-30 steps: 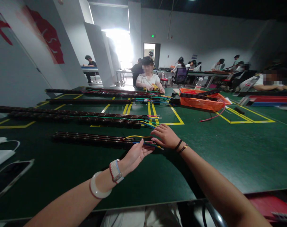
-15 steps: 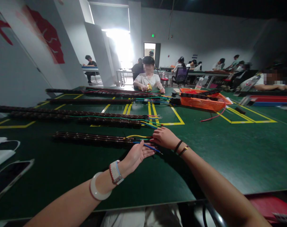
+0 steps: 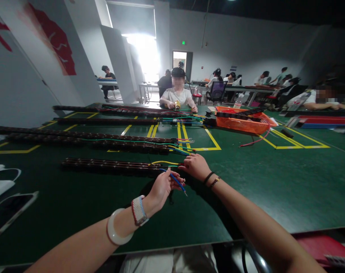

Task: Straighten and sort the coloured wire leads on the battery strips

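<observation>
The nearest dark cable bundle [image 3: 110, 164] lies on the green table, with coloured wires coming out of its right end. My left hand [image 3: 162, 187] pinches a blue wire [image 3: 176, 181] between thumb and fingers; its bare tip points down to the right. Just beyond, my right hand [image 3: 195, 167] is closed, knuckles up, around the ends of a yellow wire [image 3: 165, 163] and a green wire running out of the same bundle. Its fingertips are partly hidden.
Longer dark bundles [image 3: 84, 139] lie further back, their wire ends close to my right hand. An orange basket [image 3: 237, 123] stands at the back right. A phone [image 3: 11, 214] lies at the left. Across the table a person [image 3: 177, 94] holds a yellow tool [image 3: 177, 105].
My left hand has drawn slightly left, its fingers curling in, and the blue wire now slants more steeply downward. My right hand has shifted only slightly left.
</observation>
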